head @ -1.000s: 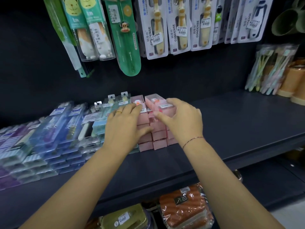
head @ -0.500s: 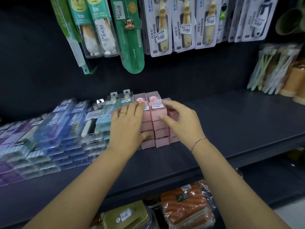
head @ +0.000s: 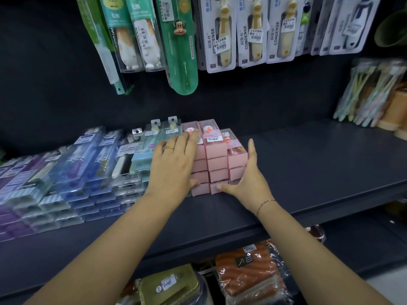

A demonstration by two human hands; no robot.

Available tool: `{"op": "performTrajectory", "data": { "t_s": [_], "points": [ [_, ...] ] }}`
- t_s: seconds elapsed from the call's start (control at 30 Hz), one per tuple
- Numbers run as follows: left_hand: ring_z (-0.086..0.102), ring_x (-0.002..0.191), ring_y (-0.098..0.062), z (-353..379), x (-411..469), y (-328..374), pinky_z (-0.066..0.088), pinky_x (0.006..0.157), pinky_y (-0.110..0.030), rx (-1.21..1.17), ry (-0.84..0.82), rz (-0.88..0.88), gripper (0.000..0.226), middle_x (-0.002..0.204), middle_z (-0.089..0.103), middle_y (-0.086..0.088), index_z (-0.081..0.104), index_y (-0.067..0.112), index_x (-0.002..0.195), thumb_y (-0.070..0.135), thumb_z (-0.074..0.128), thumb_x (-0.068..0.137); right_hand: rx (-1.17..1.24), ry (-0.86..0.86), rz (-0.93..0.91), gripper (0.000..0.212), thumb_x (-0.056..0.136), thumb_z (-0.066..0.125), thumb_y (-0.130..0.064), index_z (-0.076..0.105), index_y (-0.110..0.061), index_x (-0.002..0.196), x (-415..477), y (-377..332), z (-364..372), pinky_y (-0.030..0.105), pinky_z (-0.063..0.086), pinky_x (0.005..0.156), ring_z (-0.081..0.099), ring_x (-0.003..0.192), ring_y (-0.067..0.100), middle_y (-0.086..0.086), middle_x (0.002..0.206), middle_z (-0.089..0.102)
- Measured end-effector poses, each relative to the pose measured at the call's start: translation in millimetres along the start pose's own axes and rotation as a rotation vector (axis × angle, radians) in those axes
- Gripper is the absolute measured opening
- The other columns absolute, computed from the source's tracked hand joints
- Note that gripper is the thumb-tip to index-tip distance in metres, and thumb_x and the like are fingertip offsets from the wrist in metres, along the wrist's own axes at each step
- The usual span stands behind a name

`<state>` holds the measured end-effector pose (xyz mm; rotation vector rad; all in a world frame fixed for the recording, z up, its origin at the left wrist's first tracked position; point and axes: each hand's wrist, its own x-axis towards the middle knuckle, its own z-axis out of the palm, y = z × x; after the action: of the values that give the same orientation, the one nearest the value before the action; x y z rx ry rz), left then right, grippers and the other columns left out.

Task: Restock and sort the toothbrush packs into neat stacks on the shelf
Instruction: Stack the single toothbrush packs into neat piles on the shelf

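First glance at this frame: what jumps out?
Both hands bracket the pink toothbrush packs at the middle of the dark shelf: the left hand lies flat on their top left, the right hand presses their right side. Left of them run rows of blue and purple packs, and carded toothbrushes hang on the wall above.

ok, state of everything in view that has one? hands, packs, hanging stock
left hand, flat, fingers straight, resting on the pink packs' top left.
right hand, open, pressed against the pink packs' right side.
pink packs, stacked in three columns, right column lower.
blue packs, stacked, left of the pink.
hanging packs, hung on the back wall.
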<state>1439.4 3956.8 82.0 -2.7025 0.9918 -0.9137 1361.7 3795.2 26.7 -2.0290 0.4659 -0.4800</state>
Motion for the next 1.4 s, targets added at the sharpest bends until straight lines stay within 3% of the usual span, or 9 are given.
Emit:
{"op": "performTrajectory", "data": {
  "t_s": [0.3,0.47,0.57,0.67,0.87,1.07,1.17,1.33,1.4],
  "points": [
    [0.058,0.117,-0.027,-2,0,1,0.045,0.096,-0.043,0.002,-0.056,-0.006,0.123,0.135,0.055,-0.010,0.044,0.009,0.142,0.058,0.091,0.040,-0.022,0.010,-0.037,0.129,0.067,0.088,-0.030,-0.009,-0.039,0.152,3,4,0,0.045,0.033,0.114,0.045,0.132,0.016,-0.010,0.151,0.040],
    [0.057,0.116,-0.031,-10,5,0,0.044,0.096,-0.046,-0.081,-0.034,-0.007,0.109,0.132,0.056,-0.010,0.047,0.008,0.139,0.071,0.073,0.054,-0.013,-0.162,-0.088,0.082,0.079,0.079,-0.029,0.032,-0.033,0.145,8,6,-28,0.025,0.042,0.103,0.050,0.119,0.005,-0.014,0.134,0.052],
    [0.047,0.129,-0.030,-21,14,2,0.032,0.109,-0.045,-0.158,-0.048,-0.013,0.105,0.141,0.048,-0.009,0.042,0.010,0.144,0.076,0.050,0.062,-0.015,-0.165,-0.090,0.071,0.083,0.076,-0.027,0.041,-0.030,0.144,14,10,-34,0.029,0.045,0.104,0.054,0.117,0.005,-0.014,0.130,0.058],
    [0.029,0.144,-0.025,-27,25,5,0.016,0.118,-0.039,-0.237,-0.092,0.048,0.102,0.157,0.029,-0.005,0.024,0.016,0.154,0.074,0.051,0.075,0.012,-0.135,-0.083,0.067,0.082,0.077,-0.024,0.046,-0.029,0.141,15,12,-32,0.027,0.047,0.101,0.058,0.114,0.006,-0.015,0.124,0.061],
    [0.025,0.145,-0.020,-22,29,10,0.020,0.115,-0.032,-0.270,-0.146,0.085,0.090,0.160,0.022,0.001,0.017,0.021,0.155,0.067,0.053,0.086,0.012,-0.096,-0.088,0.064,0.082,0.077,-0.027,0.049,-0.029,0.139,18,14,-29,0.018,0.045,0.091,0.059,0.110,0.006,-0.014,0.119,0.063],
    [0.027,0.144,-0.020,-18,28,10,0.022,0.115,-0.032,-0.288,-0.110,0.080,0.086,0.159,0.025,0.001,0.020,0.021,0.155,0.066,0.049,0.088,0.122,-0.164,-0.140,0.075,0.090,0.062,-0.047,0.020,-0.040,0.152,19,11,-24,0.029,0.033,0.112,0.035,0.137,0.003,-0.017,0.150,0.037],
    [0.025,0.145,-0.018,-16,29,10,0.021,0.115,-0.031,-0.297,-0.112,0.067,0.082,0.160,0.024,0.002,0.020,0.022,0.155,0.064,0.048,0.091,0.175,-0.155,-0.157,0.066,0.098,0.049,-0.044,0.013,-0.038,0.153,18,7,-19,0.032,0.028,0.117,0.030,0.140,0.002,-0.018,0.154,0.030],
    [0.022,0.146,-0.018,-19,29,10,0.016,0.117,-0.031,-0.310,-0.150,0.064,0.082,0.161,0.022,0.003,0.018,0.023,0.155,0.065,0.045,0.091,0.166,-0.139,-0.159,0.059,0.100,0.048,-0.036,0.019,-0.038,0.151,16,4,-21,0.008,0.034,0.102,0.042,0.122,-0.013,-0.026,0.142,0.038],
    [0.019,0.147,-0.018,-22,28,5,0.010,0.119,-0.033,-0.319,-0.156,0.060,0.082,0.160,0.023,0.001,0.019,0.023,0.155,0.066,0.044,0.090,0.165,-0.129,-0.161,0.063,0.100,0.049,-0.037,0.015,-0.038,0.153,13,2,-23,0.011,0.029,0.106,0.033,0.131,-0.009,-0.027,0.145,0.029]
  ]
}}
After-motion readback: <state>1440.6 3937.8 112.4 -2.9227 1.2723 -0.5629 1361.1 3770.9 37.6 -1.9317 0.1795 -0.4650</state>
